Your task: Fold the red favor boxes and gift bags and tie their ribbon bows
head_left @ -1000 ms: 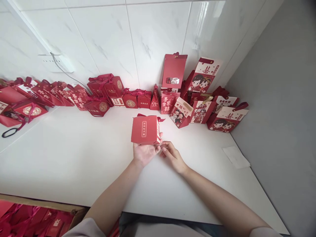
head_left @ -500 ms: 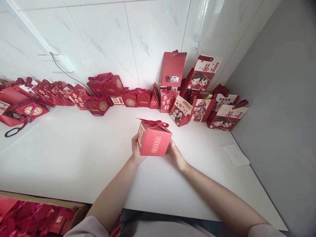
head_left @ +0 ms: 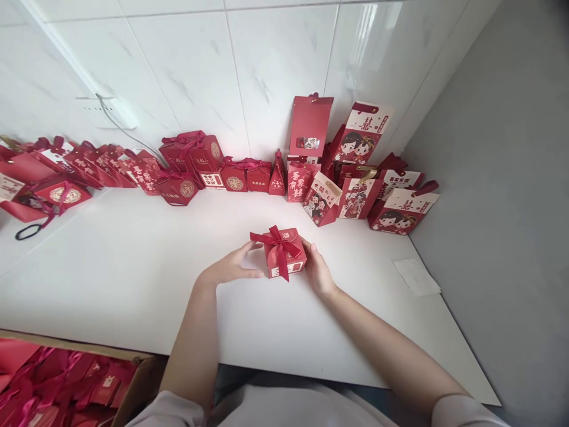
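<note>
A small red gift box [head_left: 296,238] with a red ribbon bow on top appears to rest on the white table in front of me. My left hand [head_left: 233,265] is open at its left, thumb and fingers apart, with a gap between palm and box. Along the right side lies my right hand [head_left: 318,268], its fingers against the box and partly hidden behind it. That hand touches only this one side and is not closed round the box.
Red gift boxes and bags, such as a handled bag [head_left: 400,213], line the tiled wall. Black-handled scissors [head_left: 28,232] lie at far left, white paper [head_left: 416,277] at right. A carton [head_left: 141,379] of red boxes stands front left. A grey wall [head_left: 498,196] bounds the right.
The gift box has come down and turned, so its bowed top now faces me. My left hand has let go and moved off to the left. My right hand stays by the box.
</note>
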The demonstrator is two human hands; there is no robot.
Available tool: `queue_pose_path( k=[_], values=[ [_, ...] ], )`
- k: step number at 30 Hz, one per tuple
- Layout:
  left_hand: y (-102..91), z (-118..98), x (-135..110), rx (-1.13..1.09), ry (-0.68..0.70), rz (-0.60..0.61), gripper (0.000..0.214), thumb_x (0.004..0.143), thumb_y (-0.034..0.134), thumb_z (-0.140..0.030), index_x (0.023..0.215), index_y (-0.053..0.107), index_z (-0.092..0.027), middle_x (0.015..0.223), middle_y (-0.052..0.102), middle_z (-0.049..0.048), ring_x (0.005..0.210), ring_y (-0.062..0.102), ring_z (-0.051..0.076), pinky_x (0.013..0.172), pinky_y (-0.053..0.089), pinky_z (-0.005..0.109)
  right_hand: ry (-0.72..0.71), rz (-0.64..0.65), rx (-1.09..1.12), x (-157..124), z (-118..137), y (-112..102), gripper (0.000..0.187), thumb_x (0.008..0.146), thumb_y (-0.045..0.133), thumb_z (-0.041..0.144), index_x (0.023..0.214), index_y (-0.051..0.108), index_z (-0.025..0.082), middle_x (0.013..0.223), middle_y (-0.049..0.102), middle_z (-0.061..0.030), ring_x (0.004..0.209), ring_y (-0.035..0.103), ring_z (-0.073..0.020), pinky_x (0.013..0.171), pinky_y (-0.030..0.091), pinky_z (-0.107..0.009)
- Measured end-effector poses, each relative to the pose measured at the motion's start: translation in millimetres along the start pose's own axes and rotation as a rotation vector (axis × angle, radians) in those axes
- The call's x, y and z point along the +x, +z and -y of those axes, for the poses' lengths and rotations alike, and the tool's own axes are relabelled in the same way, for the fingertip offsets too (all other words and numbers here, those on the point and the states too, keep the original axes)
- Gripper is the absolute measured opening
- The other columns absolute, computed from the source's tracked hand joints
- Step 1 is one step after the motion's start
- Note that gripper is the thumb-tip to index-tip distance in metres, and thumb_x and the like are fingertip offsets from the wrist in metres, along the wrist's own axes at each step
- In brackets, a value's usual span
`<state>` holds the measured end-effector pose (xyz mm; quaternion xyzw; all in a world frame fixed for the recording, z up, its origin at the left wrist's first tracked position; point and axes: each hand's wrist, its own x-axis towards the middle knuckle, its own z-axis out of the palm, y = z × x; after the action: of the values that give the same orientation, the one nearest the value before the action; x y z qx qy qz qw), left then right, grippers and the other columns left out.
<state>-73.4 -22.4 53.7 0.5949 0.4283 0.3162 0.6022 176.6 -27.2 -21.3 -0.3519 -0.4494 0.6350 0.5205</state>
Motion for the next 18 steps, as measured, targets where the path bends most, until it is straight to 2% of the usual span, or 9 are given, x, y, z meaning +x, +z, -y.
queue_pose_path(
  k=[2, 5, 7, 9, 10, 12, 14, 16, 18],
  values=[
    [-15.1, 0.8, -9.9, 0.021, -0.086, -0.057, 0.083, 0.056, 0.089, -0.015, 0.133, 0.06, -0.027, 0.143, 0.054, 0.0099, 0.14, 0.042, 0.035, 0.12, 0.027, 0.051, -0.05, 0.008, 0.03, -1.2, -2.9, -0.1, 0.064, 0.097, 0.036, 0.067, 0.142, 0.05, 0.025, 0.152, 0.049, -0.0039, 0.144, 0.04, -0.0248, 0.12, 0.031, -0.047],
    [-29.1, -5.7, -22.4, 0.194, -0.185, -0.261, 0.072, 0.068, 0.084, -0.036, 0.135, 0.058, -0.028, 0.138, 0.058, 0.0101, 0.128, 0.054, 0.033, 0.118, 0.029, 0.053, -0.057, 0.0, 0.028, -1.8, -6.3, 0.0, 0.061, 0.097, 0.037, 0.065, 0.142, 0.05, 0.025, 0.151, 0.05, -0.0041, 0.142, 0.043, -0.0239, 0.119, 0.033, -0.045],
    [-26.7, -18.7, -25.6, 0.313, -0.167, -0.464, 0.06, 0.079, 0.073, -0.049, 0.134, 0.059, -0.027, 0.134, 0.061, 0.0107, 0.125, 0.056, 0.032, 0.117, 0.031, 0.052, -0.046, 0.024, 0.032, -1.4, -6.7, -0.6, 0.063, 0.097, 0.035, 0.068, 0.14, 0.052, 0.025, 0.15, 0.052, -0.0047, 0.14, 0.046, -0.0246, 0.117, 0.036, -0.044],
    [-14.3, -36.8, -23.0, 0.385, -0.082, -0.602, 0.058, 0.083, 0.068, -0.051, 0.135, 0.058, -0.027, 0.138, 0.057, 0.0102, 0.131, 0.051, 0.031, 0.119, 0.03, 0.05, -0.021, 0.087, 0.04, -0.8, -6.2, -2.3, 0.064, 0.096, 0.034, 0.069, 0.135, 0.057, 0.024, 0.145, 0.056, -0.0063, 0.135, 0.051, -0.026, 0.115, 0.038, -0.045],
    [-5.4, -46.4, -19.7, 0.4, -0.029, -0.593, 0.061, 0.081, 0.071, -0.049, 0.136, 0.057, -0.027, 0.142, 0.054, 0.0097, 0.136, 0.045, 0.032, 0.12, 0.028, 0.048, 0.002, 0.114, 0.045, -0.6, -6.0, -3.4, 0.064, 0.096, 0.034, 0.07, 0.131, 0.06, 0.024, 0.14, 0.06, -0.0074, 0.13, 0.055, -0.0268, 0.113, 0.04, -0.045],
    [14.6, -63.0, -10.8, 0.375, 0.055, -0.439, 0.068, 0.07, 0.082, -0.041, 0.132, 0.06, -0.025, 0.147, 0.049, 0.0098, 0.144, 0.035, 0.034, 0.122, 0.024, 0.045, 0.059, 0.146, 0.055, -0.4, -5.7, -5.9, 0.064, 0.094, 0.037, 0.073, 0.12, 0.066, 0.022, 0.125, 0.069, -0.0094, 0.117, 0.063, -0.0274, 0.106, 0.045, -0.046],
    [33.8, -73.1, -1.6, 0.329, 0.089, -0.3, 0.07, 0.058, 0.089, -0.034, 0.122, 0.066, -0.02, 0.14, 0.055, 0.0127, 0.146, 0.029, 0.038, 0.123, 0.019, 0.046, 0.092, 0.153, 0.061, -0.5, -5.8, -8.2, 0.063, 0.092, 0.039, 0.074, 0.109, 0.07, 0.021, 0.108, 0.074, -0.0096, 0.103, 0.068, -0.026, 0.099, 0.049, -0.045],
    [49.4, -76.1, 4.6, 0.321, 0.083, -0.243, 0.076, 0.045, 0.094, -0.029, 0.116, 0.068, -0.018, 0.13, 0.06, 0.0149, 0.146, 0.026, 0.044, 0.123, 0.009, 0.052, 0.095, 0.171, 0.045, -1.0, -5.8, -9.5, 0.061, 0.092, 0.042, 0.073, 0.103, 0.071, 0.021, 0.098, 0.074, -0.0091, 0.094, 0.069, -0.0243, 0.095, 0.051, -0.044],
    [60.0, -74.4, 6.2, 0.321, 0.078, -0.243, 0.087, 0.032, 0.097, -0.023, 0.114, 0.068, -0.018, 0.129, 0.06, 0.0156, 0.146, 0.019, 0.049, 0.121, -0.007, 0.057, 0.087, 0.189, 0.01, -1.4, -5.6, -10.0, 0.061, 0.091, 0.042, 0.074, 0.1, 0.071, 0.02, 0.096, 0.074, -0.0091, 0.091, 0.069, -0.0236, 0.093, 0.051, -0.043]
  ],
)
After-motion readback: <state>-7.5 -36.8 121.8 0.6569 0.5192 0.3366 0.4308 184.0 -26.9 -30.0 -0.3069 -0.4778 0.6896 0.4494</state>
